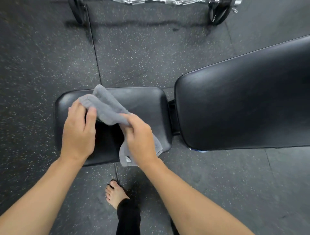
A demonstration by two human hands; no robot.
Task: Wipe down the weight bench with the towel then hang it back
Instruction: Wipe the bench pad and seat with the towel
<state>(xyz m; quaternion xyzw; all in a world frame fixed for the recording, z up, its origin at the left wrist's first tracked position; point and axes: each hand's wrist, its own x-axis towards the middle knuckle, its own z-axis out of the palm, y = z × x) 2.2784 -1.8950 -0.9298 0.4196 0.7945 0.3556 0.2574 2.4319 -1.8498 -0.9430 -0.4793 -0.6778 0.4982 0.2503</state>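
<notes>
Both hands are on the towel (107, 109), which hangs in the air just above the seat pad (144, 102) of the bench. The left hand (78, 129) pinches one bunched end between thumb and fingers, back of the hand up. The right hand (139, 137) is closed round the other part of the cloth, and a loose tail of it drops below that hand past the near edge of the seat, with a small label showing at its corner. The towel is grey and folded into a thick band that runs from the far left of the seat toward the right hand.

The seat is black and shiny, with a dull smear across its far half. To its right, past a narrow gap with the frame showing, lies the long back pad (243, 104), also black, slanting away to the upper right.

The floor (42, 67) is dark speckled rubber in tiles. A bare foot (115, 194) stands on it near the seat, black trouser leg above. At the far edge a barbell (151, 1) rests on black plates (217, 12).
</notes>
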